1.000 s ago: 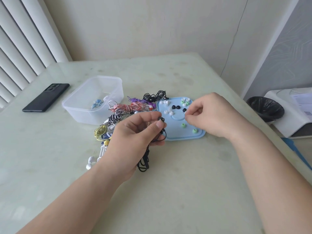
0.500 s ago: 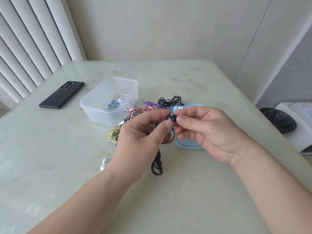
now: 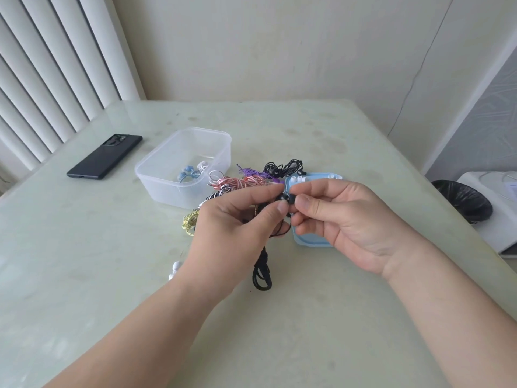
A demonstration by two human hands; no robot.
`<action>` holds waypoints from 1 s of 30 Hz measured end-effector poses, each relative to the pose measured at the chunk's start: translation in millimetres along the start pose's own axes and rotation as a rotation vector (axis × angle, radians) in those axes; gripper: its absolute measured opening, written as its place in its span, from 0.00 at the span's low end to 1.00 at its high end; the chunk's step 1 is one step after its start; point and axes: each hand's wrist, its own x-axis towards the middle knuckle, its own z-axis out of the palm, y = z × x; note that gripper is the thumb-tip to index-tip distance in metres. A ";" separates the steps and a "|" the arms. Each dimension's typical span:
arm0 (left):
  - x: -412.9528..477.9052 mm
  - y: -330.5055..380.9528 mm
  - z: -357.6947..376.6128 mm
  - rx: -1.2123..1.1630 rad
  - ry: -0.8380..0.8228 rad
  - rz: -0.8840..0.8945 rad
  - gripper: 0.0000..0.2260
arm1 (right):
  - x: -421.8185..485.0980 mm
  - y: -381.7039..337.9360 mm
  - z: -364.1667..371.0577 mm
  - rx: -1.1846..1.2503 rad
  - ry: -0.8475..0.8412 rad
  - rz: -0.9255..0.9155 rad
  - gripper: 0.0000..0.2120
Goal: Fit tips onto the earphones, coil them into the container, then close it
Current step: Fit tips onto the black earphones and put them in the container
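Note:
My left hand (image 3: 237, 233) pinches a black earbud (image 3: 281, 198) of a black earphone whose cable (image 3: 261, 273) hangs down onto the table. My right hand (image 3: 341, 219) pinches a small black ear tip (image 3: 291, 198) pressed against that earbud. Behind the hands lies a pile of coiled earphones (image 3: 240, 182) in pink, purple, black and yellow. A clear plastic container (image 3: 159, 175) stands open with a blue earphone (image 3: 187, 173) inside. The blue lid (image 3: 307, 242) lies under my right hand, with white tips (image 3: 296, 179) on it.
A black phone (image 3: 105, 156) lies at the far left of the table. White earbuds (image 3: 174, 268) peek out beside my left wrist. Off the table's right edge stand a black-lined bin (image 3: 461, 200) and a white appliance (image 3: 498, 203). Blinds cover the left wall.
My right hand came from the blue lid with a black tip and met my left hand. The two hands now press tip and earbud together. The camera tilted up a little.

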 end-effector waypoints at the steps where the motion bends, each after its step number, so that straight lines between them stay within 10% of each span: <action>1: -0.6 0.4 0.8 0.005 -0.011 0.011 0.14 | -0.2 0.2 0.1 -0.002 -0.001 0.003 0.08; 30: -2.6 -1.9 -2.0 0.236 -0.036 0.112 0.08 | 0.1 0.0 0.4 -0.011 0.007 0.022 0.07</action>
